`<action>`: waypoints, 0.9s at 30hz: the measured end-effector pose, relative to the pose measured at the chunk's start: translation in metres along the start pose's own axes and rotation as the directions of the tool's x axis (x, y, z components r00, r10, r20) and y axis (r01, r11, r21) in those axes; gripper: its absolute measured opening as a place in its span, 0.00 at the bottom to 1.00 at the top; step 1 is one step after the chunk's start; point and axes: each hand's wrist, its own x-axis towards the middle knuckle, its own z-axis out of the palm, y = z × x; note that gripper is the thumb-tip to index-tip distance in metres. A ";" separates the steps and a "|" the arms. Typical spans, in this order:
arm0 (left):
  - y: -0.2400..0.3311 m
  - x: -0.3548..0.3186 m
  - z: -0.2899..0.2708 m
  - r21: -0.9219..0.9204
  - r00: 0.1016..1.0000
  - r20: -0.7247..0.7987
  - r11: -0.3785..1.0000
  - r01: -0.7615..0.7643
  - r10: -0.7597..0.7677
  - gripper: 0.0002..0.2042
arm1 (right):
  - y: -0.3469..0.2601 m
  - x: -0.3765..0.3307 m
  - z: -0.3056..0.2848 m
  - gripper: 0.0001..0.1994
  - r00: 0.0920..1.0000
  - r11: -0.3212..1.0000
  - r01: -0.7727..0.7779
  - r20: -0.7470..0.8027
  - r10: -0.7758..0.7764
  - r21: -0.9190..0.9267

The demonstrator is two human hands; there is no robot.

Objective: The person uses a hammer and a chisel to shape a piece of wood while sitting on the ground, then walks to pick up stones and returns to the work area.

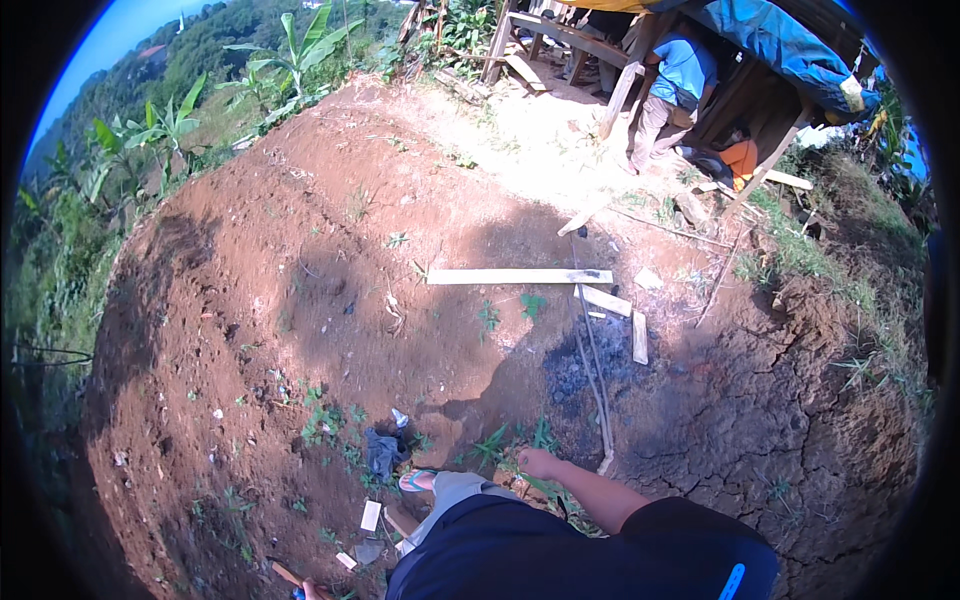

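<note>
My left hand [312,591] shows only in part at the lower edge. It is closed round a brown, handle-like piece [286,573], with a bit of blue beside it. My right hand [538,463] hangs over the soil in front of my body, its fingers mostly hidden from above; nothing can be made out in it. Some small green plants [490,444] grow close to it. Two long thin sticks [592,375] run over a dark ash patch [565,370], ending near my right forearm. Small pale wood offcuts [371,515] lie between my left hand and my sandalled foot [418,481].
A long pale board [520,277] lies across the dirt ahead, with shorter wood pieces [640,337] right of it. A dark crumpled cloth [384,453] lies near my foot. Two people [683,75] are by a tarp-covered shed [780,45]. Cracked soil rises at right.
</note>
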 end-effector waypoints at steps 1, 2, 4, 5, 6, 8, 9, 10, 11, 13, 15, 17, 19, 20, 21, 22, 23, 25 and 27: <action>0.007 -0.003 0.010 0.012 1.000 0.017 1.000 0.007 -0.007 0.12 | 0.020 0.007 0.013 0.17 1.000 0.999 -0.022 -0.015 0.022 -0.046; 0.015 -0.006 0.015 0.027 1.000 0.019 1.000 0.010 -0.011 0.12 | 0.031 0.013 0.024 0.16 0.999 0.995 -0.034 -0.020 0.032 -0.090; 0.037 -0.017 0.018 0.019 1.000 -0.007 1.000 0.002 -0.002 0.11 | 0.013 0.016 0.039 0.16 0.993 0.995 0.000 0.119 0.012 -0.103; 0.045 -0.020 0.020 0.011 1.000 -0.015 1.000 -0.002 0.002 0.11 | 0.005 0.017 0.043 0.16 0.983 0.994 0.015 0.182 0.005 -0.109; 0.043 -0.018 0.025 0.011 1.000 -0.003 1.000 0.004 -0.004 0.11 | 0.008 0.020 0.049 0.16 0.987 0.994 0.068 0.153 -0.054 -0.087; 0.035 -0.008 0.031 0.014 1.000 0.010 1.000 0.013 -0.014 0.11 | 0.005 0.025 0.056 0.16 0.978 0.981 0.187 0.098 -0.181 -0.046; 0.032 -0.004 0.032 -0.019 1.000 0.022 1.000 0.011 -0.011 0.11 | 0.001 0.027 0.055 0.15 0.970 0.972 0.237 0.063 -0.236 -0.002; 0.030 -0.001 0.033 -0.053 0.999 0.034 0.999 0.010 -0.008 0.12 | -0.002 0.028 0.053 0.15 0.977 0.978 0.205 0.045 -0.207 0.032; 0.032 0.000 0.035 -0.087 0.999 0.044 0.996 0.009 -0.005 0.12 | -0.006 0.031 0.048 0.14 0.984 0.982 0.176 0.029 -0.178 0.066; 0.037 0.003 0.037 -0.086 0.999 0.034 0.996 0.008 -0.005 0.11 | -0.017 0.039 0.039 0.14 0.990 0.983 0.142 -0.001 -0.143 0.120; 0.041 0.002 0.047 -0.091 0.998 0.063 0.996 0.011 -0.005 0.11 | 0.006 0.050 0.032 0.14 0.994 0.982 0.106 -0.048 -0.100 0.155; 0.044 0.003 0.051 -0.099 0.997 0.083 0.995 0.001 0.008 0.11 | 0.019 0.058 0.021 0.15 0.993 0.990 0.101 -0.068 -0.094 0.096; 0.050 0.002 0.053 -0.134 0.996 0.092 0.991 0.003 0.009 0.11 | 0.023 0.064 0.014 0.16 0.995 0.995 0.073 -0.080 -0.067 0.075; 0.053 0.001 0.054 -0.150 0.995 0.094 0.989 0.004 0.011 0.11 | 0.021 0.067 0.009 0.16 0.996 0.995 0.049 -0.084 -0.042 0.082; 0.055 0.000 0.054 -0.142 0.996 0.093 0.990 0.000 0.013 0.11 | 0.018 0.069 0.005 0.16 0.996 0.996 0.025 -0.088 -0.017 0.089; 0.057 -0.001 0.054 -0.133 0.996 0.092 0.991 -0.004 0.016 0.11 | 0.015 0.072 0.003 0.16 0.996 0.995 0.021 -0.084 -0.013 0.094; 0.058 -0.002 0.056 -0.125 0.995 0.096 0.992 -0.007 0.019 0.11 | 0.014 0.074 0.000 0.16 0.997 0.995 0.014 -0.083 -0.006 0.099; 0.061 -0.005 0.059 -0.148 0.993 0.114 0.988 0.034 -0.017 0.11 | 0.012 0.080 -0.005 0.16 0.998 0.994 0.015 -0.069 -0.008 0.104; 0.063 -0.003 0.061 -0.159 0.994 0.110 0.987 0.030 -0.013 0.11 | 0.004 0.088 -0.008 0.16 0.999 0.993 0.035 -0.043 -0.030 0.109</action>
